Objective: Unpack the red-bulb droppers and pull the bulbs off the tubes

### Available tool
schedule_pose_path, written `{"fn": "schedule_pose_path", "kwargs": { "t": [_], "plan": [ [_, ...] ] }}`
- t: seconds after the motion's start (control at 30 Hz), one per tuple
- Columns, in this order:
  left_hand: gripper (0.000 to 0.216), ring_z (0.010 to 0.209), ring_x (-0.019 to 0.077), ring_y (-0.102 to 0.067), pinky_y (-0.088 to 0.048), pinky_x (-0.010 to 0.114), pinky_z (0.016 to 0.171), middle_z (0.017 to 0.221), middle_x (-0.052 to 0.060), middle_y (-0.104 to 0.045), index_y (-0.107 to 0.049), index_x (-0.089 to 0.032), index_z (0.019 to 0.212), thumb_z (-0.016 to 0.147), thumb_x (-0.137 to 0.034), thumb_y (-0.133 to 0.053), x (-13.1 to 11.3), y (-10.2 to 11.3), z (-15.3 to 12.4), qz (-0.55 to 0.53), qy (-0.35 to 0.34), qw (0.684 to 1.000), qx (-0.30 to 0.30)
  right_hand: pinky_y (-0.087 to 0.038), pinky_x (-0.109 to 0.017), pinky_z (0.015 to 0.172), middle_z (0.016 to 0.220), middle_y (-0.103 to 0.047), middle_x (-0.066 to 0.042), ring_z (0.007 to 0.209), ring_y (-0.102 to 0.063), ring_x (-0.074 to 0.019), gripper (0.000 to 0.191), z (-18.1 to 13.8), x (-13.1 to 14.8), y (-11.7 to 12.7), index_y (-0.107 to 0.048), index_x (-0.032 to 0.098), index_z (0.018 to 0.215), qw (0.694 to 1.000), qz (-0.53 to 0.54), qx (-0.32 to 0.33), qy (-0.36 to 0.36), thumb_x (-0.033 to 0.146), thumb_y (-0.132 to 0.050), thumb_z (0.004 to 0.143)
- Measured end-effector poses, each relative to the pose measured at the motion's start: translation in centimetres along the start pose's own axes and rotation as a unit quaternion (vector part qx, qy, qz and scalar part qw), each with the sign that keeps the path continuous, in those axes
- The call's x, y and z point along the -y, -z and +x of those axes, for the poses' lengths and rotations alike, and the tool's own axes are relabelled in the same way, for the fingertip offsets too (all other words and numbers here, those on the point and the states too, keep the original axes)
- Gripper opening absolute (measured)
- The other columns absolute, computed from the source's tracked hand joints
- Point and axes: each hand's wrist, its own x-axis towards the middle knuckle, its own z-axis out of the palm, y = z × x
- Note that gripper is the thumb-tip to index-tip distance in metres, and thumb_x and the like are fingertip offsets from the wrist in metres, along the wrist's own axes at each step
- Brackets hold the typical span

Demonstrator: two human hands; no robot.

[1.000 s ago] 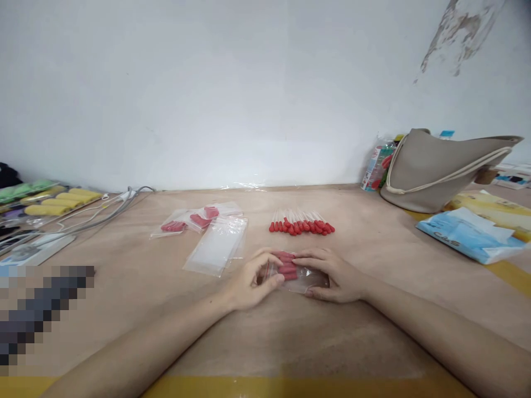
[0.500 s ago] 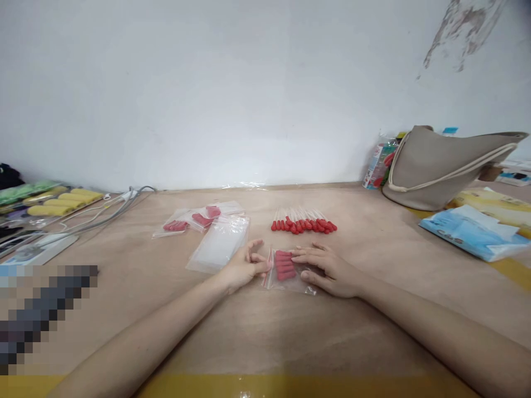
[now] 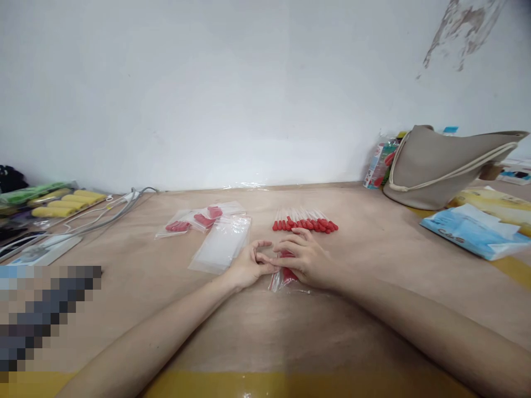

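Observation:
In front of me a small clear zip bag (image 3: 275,282) lies on the table, with several red pieces (image 3: 287,275) inside. My left hand (image 3: 248,268) pinches the bag's left edge, at the zip strip, between thumb and finger. Reaching over the bag, my right hand (image 3: 310,261) has its fingertips at the same edge, right against the left fingertips, and hides most of the red pieces. Just beyond it lies a row of thin white sticks with red bulb-shaped ends (image 3: 307,224). Flat clear bags (image 3: 222,246) are stacked left of my hands.
Filled bags with red pieces (image 3: 178,226) lie behind the stack. At the right are a blue tissue pack (image 3: 468,235) and a grey bag (image 3: 431,168) with a cord. Cables (image 3: 120,210) and yellow rolls (image 3: 83,197) occupy the left.
My right hand has moved left across the bag, from its right side to the zip edge beside my left fingers. The bag's zip edge now looks creased.

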Motion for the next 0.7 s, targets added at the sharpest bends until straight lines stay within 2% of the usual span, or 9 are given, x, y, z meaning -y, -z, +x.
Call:
{"fn": "schedule_pose_path", "kwargs": {
  "t": [0.2, 0.33, 0.4, 0.47, 0.53, 0.6, 0.7],
  "plan": [
    [0.075, 0.055, 0.0101, -0.059, -0.043, 0.024, 0.067, 0.056, -0.007, -0.063, -0.043, -0.013, 0.111, 0.049, -0.026, -0.083, 0.1, 0.1, 0.2, 0.035, -0.009, 0.999, 0.031, -0.029, -0.041, 0.094, 0.086, -0.068, 0.004, 0.089, -0.054, -0.0135, 0.012, -0.1, -0.6, -0.4, -0.064, 0.026, 0.089, 0.996, -0.016, -0.072, 0.047, 0.022, -0.054, 0.084],
    [0.074, 0.061, 0.0102, -0.059, -0.042, 0.023, 0.066, 0.062, -0.003, -0.064, -0.042, -0.011, 0.116, 0.055, -0.032, -0.080, 0.2, 0.3, 0.2, 0.066, -0.016, 0.996, 0.057, -0.029, -0.039, 0.094, 0.080, -0.069, 0.005, 0.085, -0.056, -0.0117, 0.013, -0.3, -0.4, -0.5, -0.062, 0.022, 0.080, 0.995, -0.017, -0.087, 0.050, 0.018, -0.051, 0.085],
    [0.066, 0.061, 0.0105, -0.058, -0.043, 0.023, 0.064, 0.063, -0.003, -0.062, -0.043, -0.011, 0.118, 0.064, -0.035, -0.074, 0.4, 0.5, 0.1, 0.105, -0.041, 0.991, 0.070, -0.030, -0.039, 0.092, 0.079, -0.069, 0.005, 0.082, -0.056, -0.0116, 0.014, -0.5, -0.3, -0.5, -0.061, 0.021, 0.079, 0.995, -0.024, -0.084, 0.043, 0.016, -0.050, 0.085],
    [0.053, 0.066, 0.0118, -0.058, -0.045, 0.025, 0.065, 0.071, 0.000, -0.062, -0.043, -0.013, 0.120, 0.076, -0.034, -0.063, 0.5, 0.9, -0.2, 0.179, -0.107, 0.975, 0.072, -0.031, -0.038, 0.091, 0.079, -0.069, 0.005, 0.081, -0.056, -0.0114, 0.014, -0.7, -0.2, -0.5, -0.061, 0.021, 0.078, 0.996, -0.030, -0.081, 0.035, 0.014, -0.051, 0.084],
    [0.040, 0.085, 0.0151, -0.059, -0.046, 0.030, 0.077, 0.093, 0.005, -0.062, -0.044, -0.018, 0.123, 0.084, -0.028, -0.052, 0.6, 1.2, -0.6, 0.290, -0.213, 0.930, 0.070, -0.031, -0.038, 0.091, 0.078, -0.068, 0.004, 0.080, -0.056, -0.0115, 0.013, -1.0, -0.2, -0.4, -0.060, 0.021, 0.078, 0.996, -0.034, -0.078, 0.026, 0.013, -0.051, 0.083],
    [0.037, 0.106, 0.0182, -0.051, -0.042, 0.035, 0.090, 0.115, 0.008, -0.054, -0.047, -0.023, 0.123, 0.086, -0.021, -0.048, 0.6, 1.5, -0.9, 0.397, -0.317, 0.859, 0.063, -0.031, -0.038, 0.090, 0.078, -0.068, 0.004, 0.080, -0.055, -0.0120, 0.012, -1.3, -0.3, -0.5, -0.060, 0.021, 0.078, 0.996, -0.039, -0.080, 0.022, 0.014, -0.051, 0.083],
    [0.035, 0.112, 0.0197, -0.047, -0.041, 0.037, 0.093, 0.120, 0.009, -0.050, -0.052, -0.024, 0.119, 0.084, -0.020, -0.052, 0.6, 1.8, -0.8, 0.481, -0.429, 0.763, 0.034, -0.032, -0.038, 0.088, 0.078, -0.068, 0.003, 0.080, -0.054, -0.0123, 0.012, -1.4, -0.3, -0.6, -0.060, 0.021, 0.079, 0.995, -0.048, -0.084, 0.021, 0.014, -0.051, 0.082]
  ]
}}
